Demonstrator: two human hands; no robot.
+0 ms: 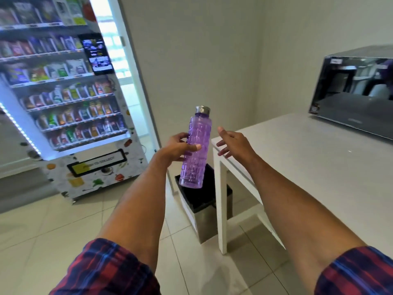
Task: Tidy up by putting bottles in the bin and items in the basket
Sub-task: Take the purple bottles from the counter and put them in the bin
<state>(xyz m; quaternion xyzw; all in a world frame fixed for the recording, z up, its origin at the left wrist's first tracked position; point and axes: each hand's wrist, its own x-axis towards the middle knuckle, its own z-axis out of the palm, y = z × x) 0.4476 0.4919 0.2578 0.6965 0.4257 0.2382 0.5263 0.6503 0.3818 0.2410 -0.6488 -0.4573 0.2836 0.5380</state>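
Purple bottle (195, 150): near-upright, base over the bin (202, 201); my left hand (176, 149) clamps its middle. My right hand (234, 144): fingers spread, empty, just beside.

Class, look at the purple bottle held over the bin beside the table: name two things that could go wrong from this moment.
1. Only the left hand grips the purple bottle, and it is tilted; it might slip and land on the floor tiles instead.
2. The bin is tucked against the table leg, so a dropped bottle could strike the table edge or the bin's rim and bounce out.
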